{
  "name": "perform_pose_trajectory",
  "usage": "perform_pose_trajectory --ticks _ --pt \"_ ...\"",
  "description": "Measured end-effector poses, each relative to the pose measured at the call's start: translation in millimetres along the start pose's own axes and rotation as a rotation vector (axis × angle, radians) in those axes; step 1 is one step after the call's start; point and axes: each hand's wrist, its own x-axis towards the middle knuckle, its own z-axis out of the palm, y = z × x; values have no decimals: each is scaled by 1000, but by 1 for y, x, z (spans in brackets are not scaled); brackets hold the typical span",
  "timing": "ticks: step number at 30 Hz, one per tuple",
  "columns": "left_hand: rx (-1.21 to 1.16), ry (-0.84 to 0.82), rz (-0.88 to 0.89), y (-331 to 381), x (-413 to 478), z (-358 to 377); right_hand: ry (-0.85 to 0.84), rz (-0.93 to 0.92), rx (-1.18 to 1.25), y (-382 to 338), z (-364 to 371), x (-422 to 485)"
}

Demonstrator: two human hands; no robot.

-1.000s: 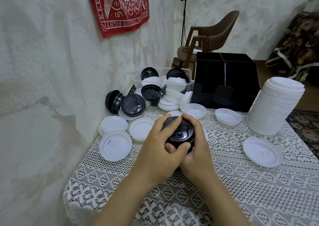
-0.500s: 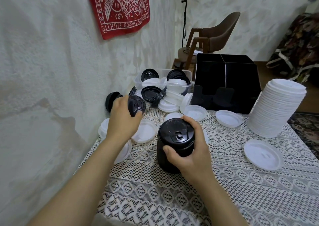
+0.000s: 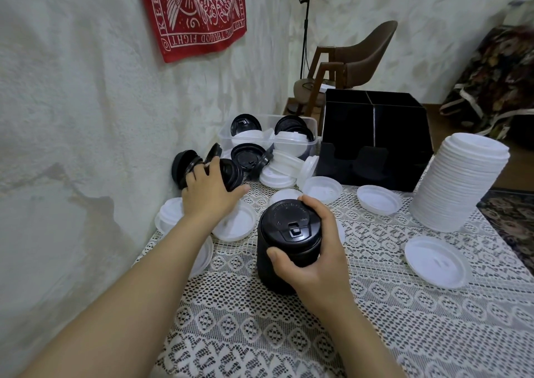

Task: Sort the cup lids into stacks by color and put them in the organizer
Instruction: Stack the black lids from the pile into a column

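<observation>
Two hands show in my feed. My right hand [image 3: 312, 257] is clamped round the black lid stack [image 3: 286, 233]: the thumb presses on the near side and the fingers wrap over the far rim. The stack stands upright on the lace tablecloth [image 3: 404, 334] under that grip.

My left hand [image 3: 209, 197] reaches ahead and to the left of the right one. It is palm down over a cluster of black lids [image 3: 231, 172] that lie on edge close to the wall. Its fingertips [image 3: 196, 175] touch those lids, and the thumb sticks out straight toward the right-hand side. I cannot tell whether the fingers have closed on a lid or only rest there.

Several loose white lids [image 3: 239, 224] lie flat on the cloth, under and just beside the left wrist. Just beyond the left fingertips, a clear tub [image 3: 267, 115] holds mixed black and white lids, and more are spilled in front of it.

Farther out past the right hand stands the black organizer [image 3: 375, 135]. Well apart to the right of the right hand, a tall white lid stack [image 3: 459, 184] stands on the table. A single white lid [image 3: 436, 262] lies flat on the near side of that stack.
</observation>
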Motion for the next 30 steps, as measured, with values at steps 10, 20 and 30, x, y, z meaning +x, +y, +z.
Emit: perform_pose_trajectory --ticks 10,20,30 --pt "-237 78 159 -11 -7 -6 0 4 12 -1 0 -1" --pt "-817 66 254 1 -59 -31 8 -11 9 0 0 0" --pt "-975 -182 524 20 -106 -63 27 -18 18 -1 1 -1"
